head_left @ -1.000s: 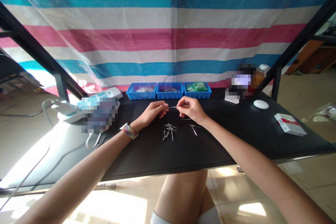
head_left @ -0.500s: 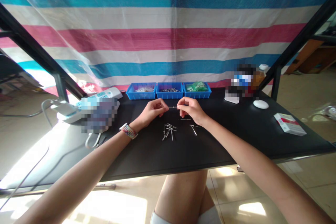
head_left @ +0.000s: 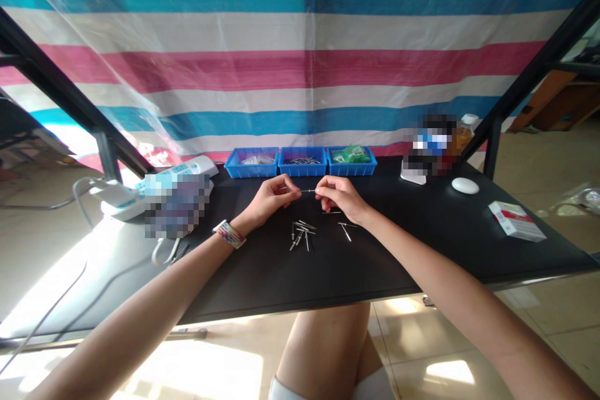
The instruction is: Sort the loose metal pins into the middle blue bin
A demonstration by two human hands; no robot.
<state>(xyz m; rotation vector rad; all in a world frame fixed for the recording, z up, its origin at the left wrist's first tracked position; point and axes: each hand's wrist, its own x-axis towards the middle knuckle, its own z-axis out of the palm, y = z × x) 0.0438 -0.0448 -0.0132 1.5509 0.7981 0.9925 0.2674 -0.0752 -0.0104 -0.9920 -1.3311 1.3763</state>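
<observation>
A thin silvery metal pin with a small collar, looking like a pop rivet, spans the gap between my hands above the black table. My left hand pinches one end of it between thumb and forefinger. At the other end, the fingertips of my right hand are closed on it. Below and between the hands lies a loose pile of several similar rivets. Two or so more rivets rest under my right wrist, and a single thin pin lies just beneath the right fingers.
Three blue bins stand along the back: one with pale pieces, one with metal pins, one with green-bagged pieces. A power strip with cables is at left. On the right are a white oval object and a small box.
Almost nothing differs. Both hands keep the rivet in the same place, with the right hand shifted very slightly; the loose rivets lie as before.
</observation>
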